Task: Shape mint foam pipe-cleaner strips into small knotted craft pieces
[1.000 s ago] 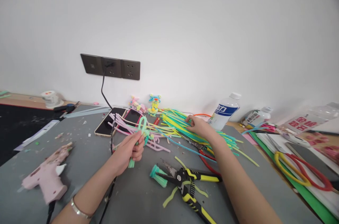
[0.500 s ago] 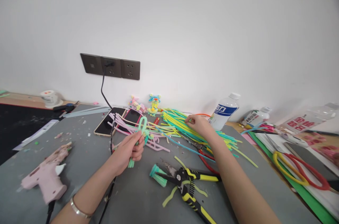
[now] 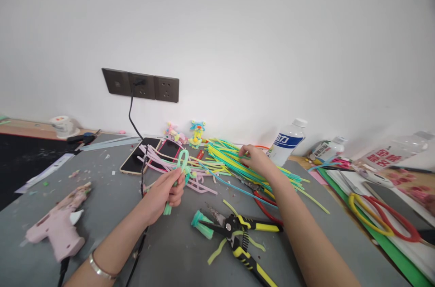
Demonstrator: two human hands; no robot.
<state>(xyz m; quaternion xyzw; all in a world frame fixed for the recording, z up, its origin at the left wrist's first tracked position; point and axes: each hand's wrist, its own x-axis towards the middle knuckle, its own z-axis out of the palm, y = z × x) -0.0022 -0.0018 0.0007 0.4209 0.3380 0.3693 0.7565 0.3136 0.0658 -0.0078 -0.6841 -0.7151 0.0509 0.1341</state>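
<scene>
My left hand point(image 3: 163, 194) is closed around a twisted mint-green pipe cleaner shape point(image 3: 182, 162), whose loop sticks up above my fingers. My right hand point(image 3: 254, 160) reaches forward onto a pile of yellow, green and blue pipe cleaners point(image 3: 231, 158), its fingers curled and pinching at strands there. Pink pipe cleaners point(image 3: 159, 155) lie between the two hands. In front of me lie black-and-yellow wire strippers point(image 3: 241, 237) beside a small green bundle point(image 3: 201, 226).
A pink glue gun point(image 3: 57, 228) lies at the left on the grey mat point(image 3: 112, 196). Two phones point(image 3: 149, 153) lie below a wall socket point(image 3: 141, 85) with a black cable. Two small figures point(image 3: 197, 133), water bottles point(image 3: 285, 144) and red-yellow scissors point(image 3: 380, 214) are further right.
My right hand shifted slightly along the pile of pipe cleaners, fingers working at the strands. My left hand stayed where it was, holding the green shape.
</scene>
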